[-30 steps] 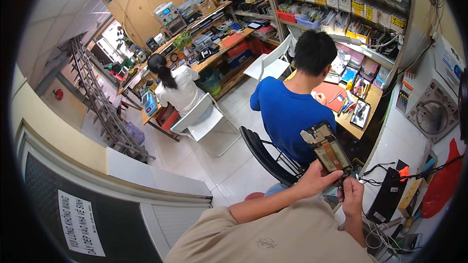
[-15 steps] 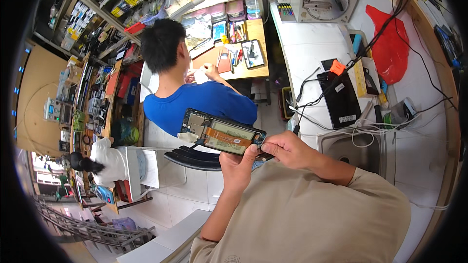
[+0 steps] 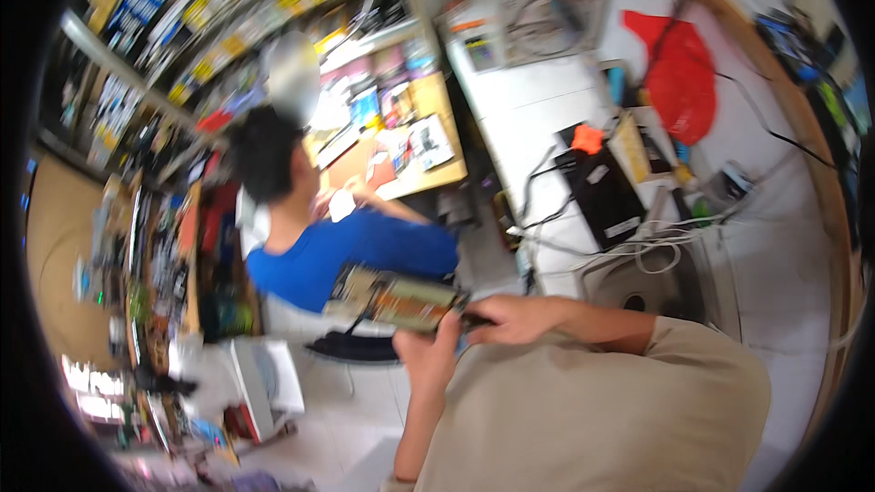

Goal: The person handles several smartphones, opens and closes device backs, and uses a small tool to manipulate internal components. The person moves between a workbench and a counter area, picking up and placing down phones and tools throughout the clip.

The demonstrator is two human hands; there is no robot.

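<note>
An opened smartphone (image 3: pixel 406 303), its back cover off, shows a pale battery and an orange flex cable. My left hand (image 3: pixel 428 355) is closed around its lower edge, with the thumb up by the right end. My right hand (image 3: pixel 518 317) has its fingers pinched together at that same end, touching or nearly touching the phone. Motion blur hides what lies between those right fingertips. The phone is held in the air in front of my body, tilted slightly down to the right.
A person in a blue shirt (image 3: pixel 355 251) sits just beyond the phone at a wooden table (image 3: pixel 442 109). To the right, a white counter (image 3: pixel 538 96) carries a black tablet (image 3: pixel 603 196), tangled cables, a red plastic bag (image 3: pixel 679 82), a boxy machine (image 3: pixel 547 18) and a metal sink (image 3: pixel 592 287).
My head view has shifted and the picture is now blurred. The phone and both hands sit lower in view. Both hands keep about the same hold at the phone.
</note>
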